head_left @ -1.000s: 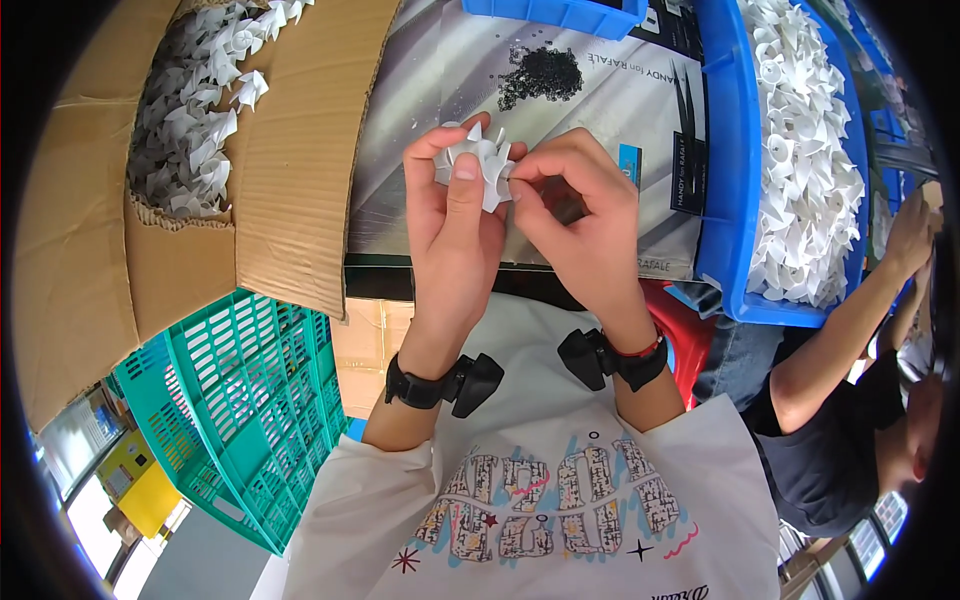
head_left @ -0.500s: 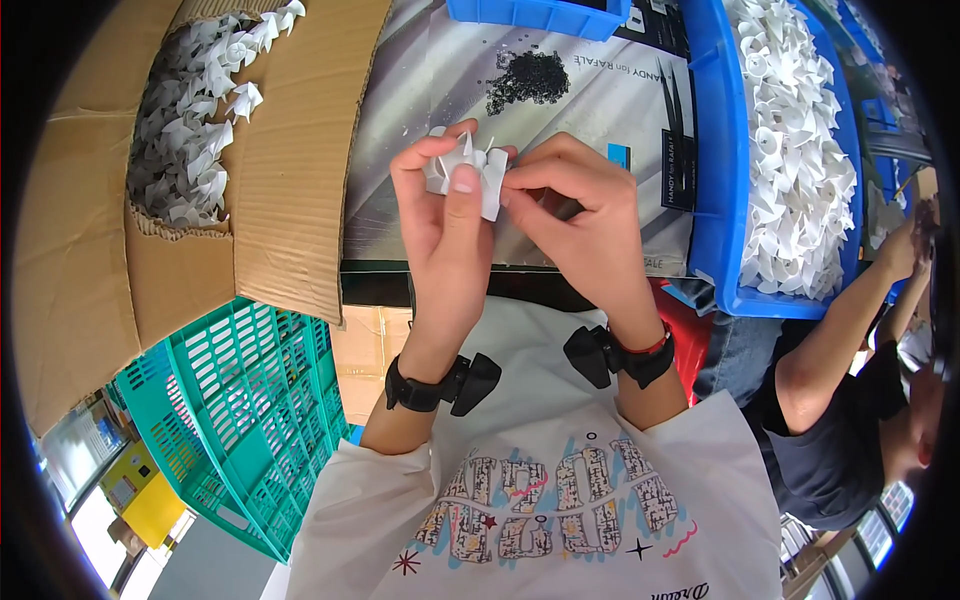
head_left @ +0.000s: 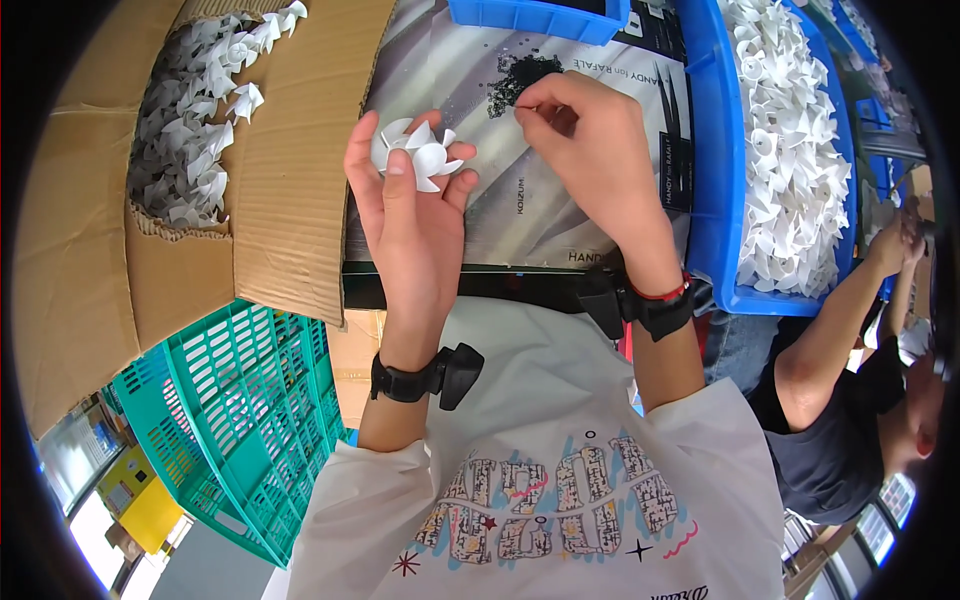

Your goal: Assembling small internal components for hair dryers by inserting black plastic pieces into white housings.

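Note:
My left hand [head_left: 408, 215] is closed loosely around a small white plastic fan blade [head_left: 428, 157], thumb across its front and curved vanes spreading outward. Farther right, my right hand [head_left: 590, 135] has its thumb and forefinger pinched together at the edge of a pile of tiny black rings [head_left: 522, 76]. Whatever lies between those fingertips is too small to make out. The pile rests on a grey and black printed board [head_left: 500, 220] that covers the work surface.
Many white fan blades fill a blue bin [head_left: 716, 240] on the right and a torn-open cardboard box [head_left: 290, 150] on the left. A blue tray [head_left: 540, 20] stands at the far edge. Below left is a green crate [head_left: 235, 420]. A co-worker [head_left: 840, 420] sits at right.
My right hand has left the fan blade and moved away to the black rings. My left hand has shifted slightly left, still holding the fan blade, which is now turned differently.

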A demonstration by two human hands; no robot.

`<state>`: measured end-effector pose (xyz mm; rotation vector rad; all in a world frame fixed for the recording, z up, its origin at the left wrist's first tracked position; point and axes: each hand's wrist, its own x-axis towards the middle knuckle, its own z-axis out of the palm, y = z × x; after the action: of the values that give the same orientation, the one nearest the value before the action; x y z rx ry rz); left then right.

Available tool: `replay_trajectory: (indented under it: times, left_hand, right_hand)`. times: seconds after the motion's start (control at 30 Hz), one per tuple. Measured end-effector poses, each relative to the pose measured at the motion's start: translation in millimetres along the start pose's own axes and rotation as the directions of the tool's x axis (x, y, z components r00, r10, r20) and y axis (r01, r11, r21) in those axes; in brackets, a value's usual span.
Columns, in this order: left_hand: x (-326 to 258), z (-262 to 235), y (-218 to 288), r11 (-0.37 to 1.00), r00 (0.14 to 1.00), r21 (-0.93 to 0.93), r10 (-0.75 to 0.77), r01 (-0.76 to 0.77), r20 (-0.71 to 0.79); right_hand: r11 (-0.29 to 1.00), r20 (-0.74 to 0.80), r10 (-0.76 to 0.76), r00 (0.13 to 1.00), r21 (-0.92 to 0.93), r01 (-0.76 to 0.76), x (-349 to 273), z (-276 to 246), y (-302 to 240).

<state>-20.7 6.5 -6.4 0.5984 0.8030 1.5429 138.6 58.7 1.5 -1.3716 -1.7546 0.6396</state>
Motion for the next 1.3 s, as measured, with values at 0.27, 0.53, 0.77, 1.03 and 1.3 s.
replay_trajectory:
  times: [0.27, 0.53, 0.77, 1.03, 1.3]
  left_hand:
    - [1.3, -7.4, -1.9, 0.971, 0.997, -0.239, 0.007, 0.011, 0.073]
    - [1.4, -9.5, -0.5, 1.0, 0.991, -0.016, 0.008, -0.006, 0.13]
    - [-7.7, -1.5, -1.5, 0.967, 0.948, 0.238, 0.013, -0.093, 0.318]
    - [-10.6, 1.1, -7.0, 0.827, 0.899, 0.493, 0.036, -0.272, 0.436]
    - [-12.1, 8.7, -13.5, 0.754, 0.891, 0.562, 0.067, -0.339, 0.449]
  right_hand:
    - [0.922, 0.085, -0.112, 0.99, -0.364, 0.135, 11.5, 7.9, -4.3]
    - [0.971, 0.206, 0.022, 0.978, -0.238, 0.028, 5.9, -0.1, -5.7]
    - [0.837, 0.224, 0.061, 0.973, 0.519, -0.172, -26.4, 4.0, -21.8]
    - [0.859, 0.093, 0.064, 0.994, 0.501, -0.103, -33.2, 14.7, -15.3]
    - [0.957, -0.053, -0.01, 0.999, 0.29, 0.026, -35.1, 6.5, -21.1]
